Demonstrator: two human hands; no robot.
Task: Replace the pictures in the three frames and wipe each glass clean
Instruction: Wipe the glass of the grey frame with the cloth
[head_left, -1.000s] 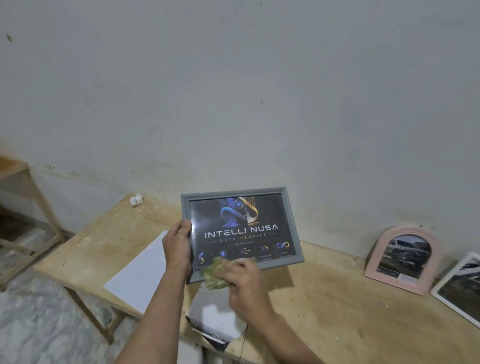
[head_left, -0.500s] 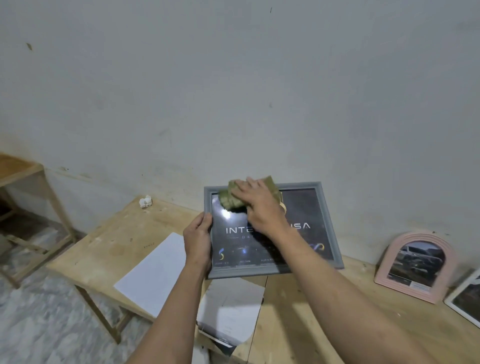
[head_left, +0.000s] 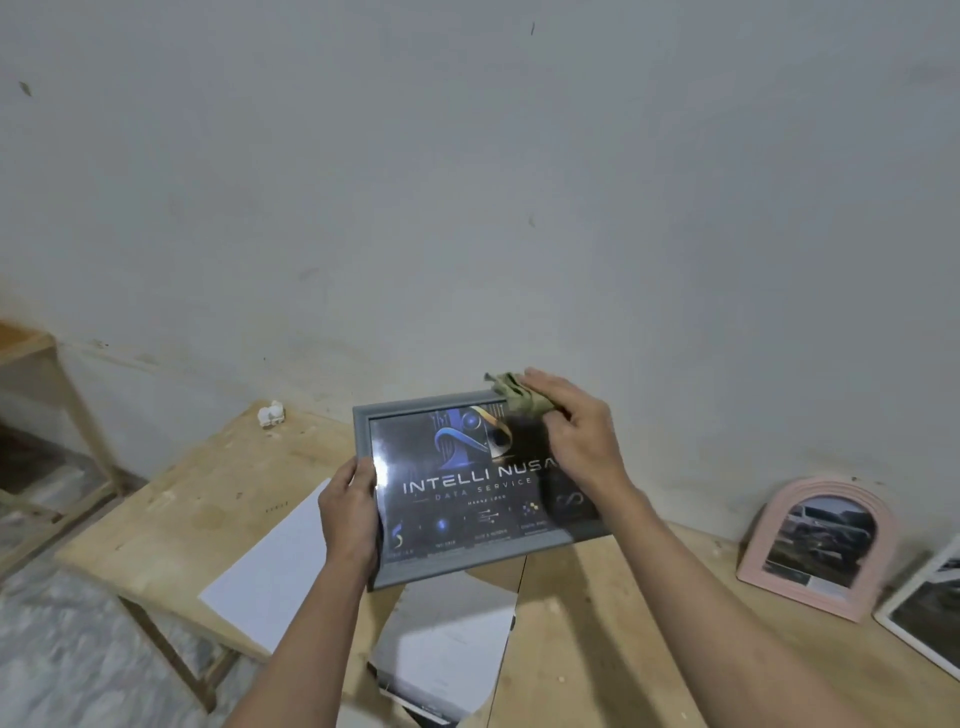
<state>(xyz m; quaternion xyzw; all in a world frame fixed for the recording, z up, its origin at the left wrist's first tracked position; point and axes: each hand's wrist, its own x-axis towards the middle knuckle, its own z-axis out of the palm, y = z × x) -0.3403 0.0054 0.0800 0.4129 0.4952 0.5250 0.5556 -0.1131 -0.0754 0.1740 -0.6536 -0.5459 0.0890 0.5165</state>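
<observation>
A grey picture frame (head_left: 447, 564) with a dark "INTELLI NUSA" print stands tilted above the wooden table (head_left: 171, 519). My left hand (head_left: 349, 512) grips its left edge. My right hand (head_left: 576, 434) presses a crumpled green cloth (head_left: 511, 392) against the glass at the frame's top right corner. A pink arched frame (head_left: 815, 545) with a car photo leans on the wall at the right. A white frame (head_left: 922, 618) lies at the far right, cut off by the image edge.
A white sheet of paper (head_left: 270, 577) lies on the table left of the grey frame. Loose prints (head_left: 447, 654) sit at the table's front edge below it. A small white object (head_left: 271, 413) rests near the wall. A second wooden table (head_left: 31, 353) stands far left.
My right hand with the cloth swept from the bottom of the glass up to the top, then right to the top right corner. The left hand kept its grip on the frame.
</observation>
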